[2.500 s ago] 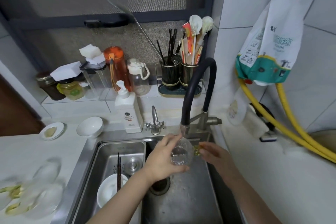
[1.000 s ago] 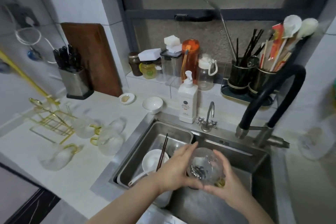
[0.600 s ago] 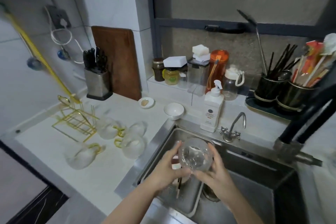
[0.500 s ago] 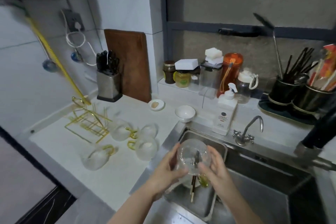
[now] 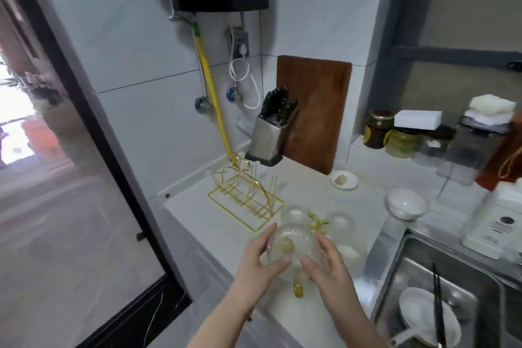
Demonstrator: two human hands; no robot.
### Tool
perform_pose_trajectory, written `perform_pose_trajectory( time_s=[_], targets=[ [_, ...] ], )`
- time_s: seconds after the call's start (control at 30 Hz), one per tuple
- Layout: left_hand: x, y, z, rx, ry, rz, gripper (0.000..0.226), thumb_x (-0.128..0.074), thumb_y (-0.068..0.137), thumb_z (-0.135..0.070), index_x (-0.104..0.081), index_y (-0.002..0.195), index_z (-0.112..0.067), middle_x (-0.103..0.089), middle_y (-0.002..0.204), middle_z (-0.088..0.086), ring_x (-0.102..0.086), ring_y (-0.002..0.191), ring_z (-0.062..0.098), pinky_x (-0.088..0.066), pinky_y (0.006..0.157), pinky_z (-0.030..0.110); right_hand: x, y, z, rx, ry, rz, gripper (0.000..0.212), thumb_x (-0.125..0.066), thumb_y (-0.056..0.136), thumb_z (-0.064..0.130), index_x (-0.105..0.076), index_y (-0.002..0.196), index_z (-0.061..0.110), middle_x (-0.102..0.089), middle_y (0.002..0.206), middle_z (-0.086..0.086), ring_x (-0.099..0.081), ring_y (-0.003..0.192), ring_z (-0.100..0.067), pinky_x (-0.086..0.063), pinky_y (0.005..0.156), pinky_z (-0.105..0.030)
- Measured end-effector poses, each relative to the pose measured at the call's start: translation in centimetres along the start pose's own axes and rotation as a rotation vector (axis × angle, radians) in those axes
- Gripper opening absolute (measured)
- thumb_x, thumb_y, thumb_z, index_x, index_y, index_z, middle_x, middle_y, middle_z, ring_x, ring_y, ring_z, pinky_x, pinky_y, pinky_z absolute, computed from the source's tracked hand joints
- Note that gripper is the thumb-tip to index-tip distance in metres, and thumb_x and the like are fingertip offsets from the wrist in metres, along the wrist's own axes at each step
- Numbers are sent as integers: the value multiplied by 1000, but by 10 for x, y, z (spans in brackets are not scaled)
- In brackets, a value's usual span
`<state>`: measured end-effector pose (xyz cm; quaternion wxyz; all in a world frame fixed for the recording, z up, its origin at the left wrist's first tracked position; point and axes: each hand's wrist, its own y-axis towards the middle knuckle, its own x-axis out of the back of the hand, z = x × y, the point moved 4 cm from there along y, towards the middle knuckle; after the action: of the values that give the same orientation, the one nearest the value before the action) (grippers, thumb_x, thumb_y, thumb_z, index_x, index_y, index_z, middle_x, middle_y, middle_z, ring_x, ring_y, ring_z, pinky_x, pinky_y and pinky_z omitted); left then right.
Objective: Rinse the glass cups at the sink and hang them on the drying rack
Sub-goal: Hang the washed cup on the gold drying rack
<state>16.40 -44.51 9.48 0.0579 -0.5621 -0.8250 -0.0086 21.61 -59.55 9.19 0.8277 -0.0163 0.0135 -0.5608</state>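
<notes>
A clear textured glass cup with a gold handle is held above the white counter between both hands. My left hand grips its left side and my right hand grips its right side. The gold wire drying rack stands bare on the counter just beyond the cup. Other glass cups with gold handles lie on the counter between the rack and the sink. The sink is at the lower right.
A knife block and a wooden cutting board stand behind the rack. A small white bowl and a saucer sit near the sink. A soap bottle is at the right. The sink holds a white bowl with chopsticks.
My view and both hands swung left from the faucet to the counter. The cup travelled out of the sink and now hangs in front of the rack.
</notes>
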Motion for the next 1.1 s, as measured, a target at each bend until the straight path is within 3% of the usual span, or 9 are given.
perform_pose_trajectory(
  time_s=[0.03, 0.17, 0.37, 0.47, 0.53, 0.67, 0.87, 1.0, 1.1],
  targets=[
    [16, 2, -2, -2, -8, -17, 65, -78, 75, -26, -47, 129, -44, -51, 132, -19, -45, 122, -9, -38, 102, 20, -15, 4, 2, -8, 34, 18, 55, -72, 69, 47, -51, 119, 41, -52, 136, 10, -47, 129, -11, -42, 108, -46],
    [68, 15, -6, 27, -20, -90, 67, -78, 78, -18, -48, 135, -36, -55, 131, -17, -49, 121, -3, -42, 102, 24, -65, 30, 14, 5, 78, 86, 40, -64, 88, 15, -50, 123, 30, -58, 128, 8, -55, 120, -10, -49, 98, -33],
    [125, 50, -15, 33, -19, -189, 65, -76, 79, -12, -47, 133, -30, -55, 128, -15, -47, 122, -3, -39, 98, 20, -122, 78, 24, 19, 100, 164, 37, -64, 87, 8, -51, 111, 33, -59, 119, 12, -57, 112, -3, -53, 80, -20],
    [149, 74, -16, 37, 4, -206, 63, -75, 78, -7, -50, 131, -27, -57, 128, -9, -50, 123, 5, -43, 103, 28, -146, 105, 20, 7, 123, 199, 40, -65, 87, 6, -50, 117, 29, -58, 126, 4, -56, 117, -11, -51, 89, -25],
    [164, 91, -18, 50, 19, -219, 60, -71, 80, -1, -51, 128, -31, -58, 127, -6, -51, 120, 8, -46, 100, 28, -161, 125, 17, -6, 122, 221, 42, -65, 87, 7, -49, 119, 28, -55, 133, -1, -54, 122, -16, -49, 99, -37],
    [191, 129, -12, 88, 41, -223, 60, -69, 81, 1, -51, 126, -35, -57, 129, -2, -52, 120, 11, -48, 100, 30, -190, 162, 9, -41, 132, 237, 39, -66, 86, 8, -51, 107, 37, -52, 137, -5, -48, 129, -22, -41, 108, -50],
    [224, 174, -3, 162, 46, -223, 57, -60, 86, -1, -49, 132, -33, -55, 129, -4, -52, 114, 4, -45, 99, 27, -224, 197, 0, -127, 139, 217, 38, -67, 86, 14, -52, 112, 36, -57, 130, 0, -53, 123, -18, -44, 105, -47],
    [248, 206, 5, 180, 25, -220, 46, -66, 86, -25, -55, 130, -35, -57, 129, -11, -56, 114, 8, -47, 102, 35, -246, 220, -8, -164, 130, 163, 37, -70, 84, 19, -53, 110, 40, -56, 128, 1, -55, 120, -19, -46, 103, -46],
    [261, 229, 9, 158, 46, -169, 42, -64, 90, -28, -53, 130, -33, -58, 127, -11, -56, 113, 4, -49, 97, 31, -261, 237, -12, -199, 158, 97, 33, -67, 85, 16, -54, 108, 35, -59, 116, 2, -60, 108, -14, -52, 92, -37]
  ],
)
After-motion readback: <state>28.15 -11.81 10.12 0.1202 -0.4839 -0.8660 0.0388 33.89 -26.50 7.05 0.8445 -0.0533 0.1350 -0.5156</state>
